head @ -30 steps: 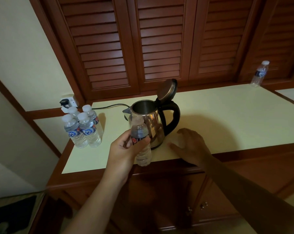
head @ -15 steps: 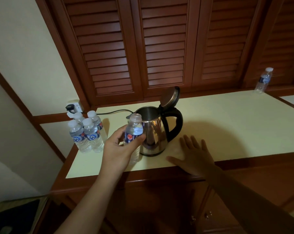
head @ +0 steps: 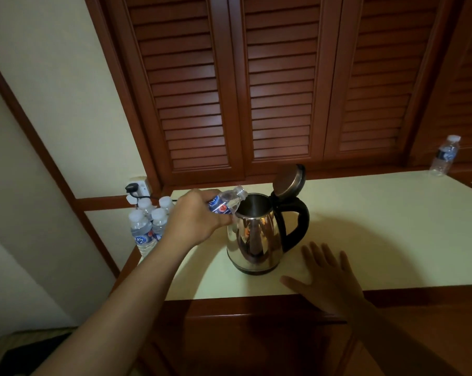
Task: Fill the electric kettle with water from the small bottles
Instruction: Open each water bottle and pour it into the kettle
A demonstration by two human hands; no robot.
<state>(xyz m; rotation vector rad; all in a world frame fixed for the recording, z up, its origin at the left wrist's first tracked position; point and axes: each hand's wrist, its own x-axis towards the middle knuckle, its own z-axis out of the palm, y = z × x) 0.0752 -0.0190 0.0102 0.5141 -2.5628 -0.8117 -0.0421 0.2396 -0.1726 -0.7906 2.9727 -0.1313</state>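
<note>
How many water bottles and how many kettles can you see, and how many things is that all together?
Water bottles: 6 (cluster of bottles on the left, 4; held bottle in the left hand, 1; far bottle on the right, 1)
Kettle: 1
Total: 7

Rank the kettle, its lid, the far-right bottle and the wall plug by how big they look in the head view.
1. The kettle, clearly largest.
2. The lid.
3. The far-right bottle, close to the lid in size. It stands farther from the camera, so this order is unsure.
4. The plug, smallest.
</note>
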